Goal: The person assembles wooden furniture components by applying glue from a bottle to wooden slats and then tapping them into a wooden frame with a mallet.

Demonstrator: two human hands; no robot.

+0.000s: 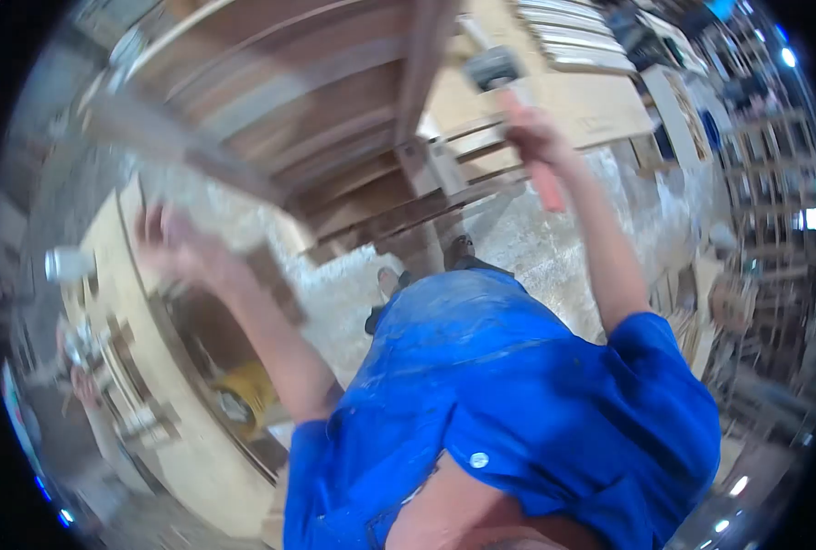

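My right hand (534, 136) is raised and gripping a hammer (509, 87) with a pale red handle and a grey metal head, next to a dark wooden frame (334, 119) that fills the upper middle. At the left, my left hand (174, 246) is blurred by motion and seems to hold a small dark wooden block (275, 280). My blue shirt (518, 394) fills the lower centre, and my feet (426, 266) show on the floor below the frame.
A light plywood workbench (151, 385) stands at the left with a white can (67, 264), small tools and a yellow object (243, 394) beneath it. Stacked boards and panels (591, 55) lie at the upper right. Shelving (774, 183) lines the right side. The floor is dusty concrete.
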